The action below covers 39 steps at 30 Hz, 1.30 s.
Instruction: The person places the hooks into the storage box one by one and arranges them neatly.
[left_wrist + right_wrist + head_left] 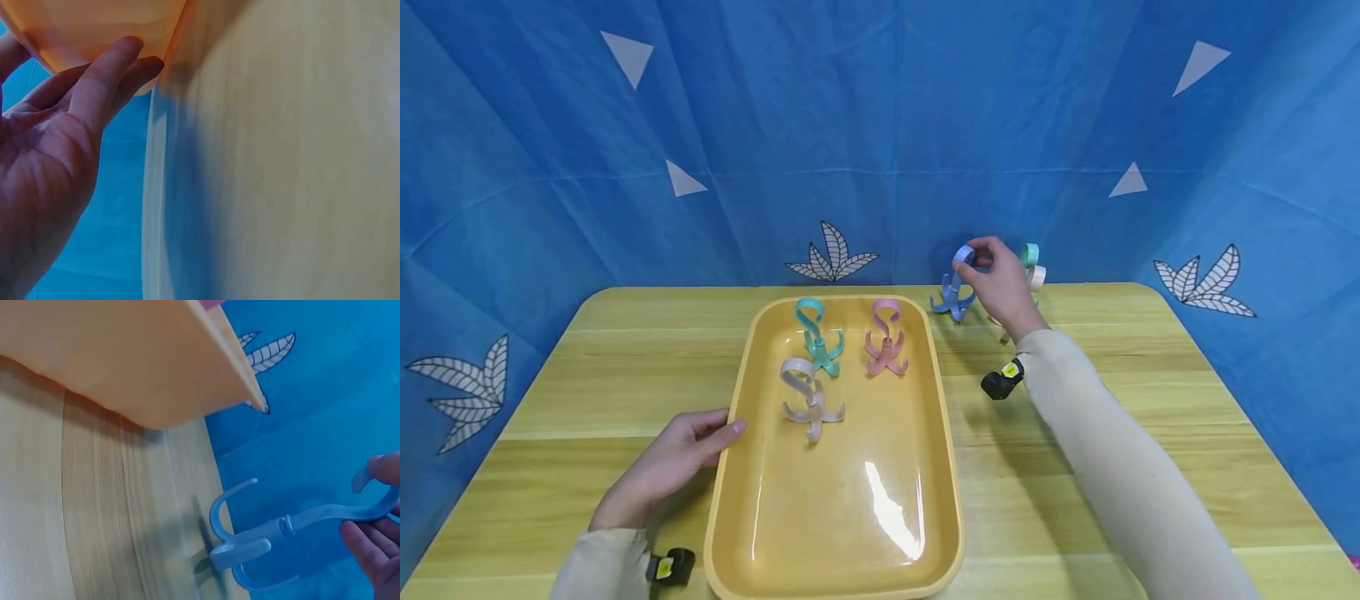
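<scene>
My right hand pinches the top curl of a blue multi-prong hook hanger between thumb and fingers, beyond the tray's far right corner. In the right wrist view, the blue hanger's prongs point toward the tabletop and their shadow falls close by. My left hand holds the left side of a yellow tray, thumb over the rim and fingers against the outer wall. Inside the tray stand a teal hanger, a pink hanger and a pale grey hanger.
Behind my right hand, partly hidden, are a green hanger and a white hanger. The wooden table ends at a blue curtain printed with leaves and triangles.
</scene>
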Tool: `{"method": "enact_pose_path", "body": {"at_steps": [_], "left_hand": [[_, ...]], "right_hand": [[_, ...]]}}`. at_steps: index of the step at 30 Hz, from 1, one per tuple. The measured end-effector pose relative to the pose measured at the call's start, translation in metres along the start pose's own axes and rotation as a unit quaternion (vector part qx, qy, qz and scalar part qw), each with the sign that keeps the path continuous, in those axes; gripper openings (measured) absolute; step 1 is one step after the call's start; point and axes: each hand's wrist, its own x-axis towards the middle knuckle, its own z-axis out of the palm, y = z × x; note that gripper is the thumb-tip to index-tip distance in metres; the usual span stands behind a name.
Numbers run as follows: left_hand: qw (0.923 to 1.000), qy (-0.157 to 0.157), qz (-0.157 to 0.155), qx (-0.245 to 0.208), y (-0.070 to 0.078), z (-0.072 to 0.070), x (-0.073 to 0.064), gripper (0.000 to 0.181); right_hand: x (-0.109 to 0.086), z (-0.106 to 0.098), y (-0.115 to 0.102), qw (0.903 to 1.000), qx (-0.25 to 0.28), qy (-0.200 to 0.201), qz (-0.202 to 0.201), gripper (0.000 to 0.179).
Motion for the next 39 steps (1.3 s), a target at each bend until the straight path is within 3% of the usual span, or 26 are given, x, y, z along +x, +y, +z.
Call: {"method": "enact_pose_path", "body": {"at_steps": [24,39], "left_hand": [[0.9999,0.005,-0.008,0.004,0.0,0.0,0.001,0.056],[0.9999,0.002,-0.01,0.01,0.001,-0.001,0.001,0.055]], "right_hand": [[-0.029,-0.015,-0.02,0.9985,0.017,0.007,-0.052,0.048],[-0.059,-0.028,-0.044,0.9957,0.019,0.006,-0.09,0.045]]}}
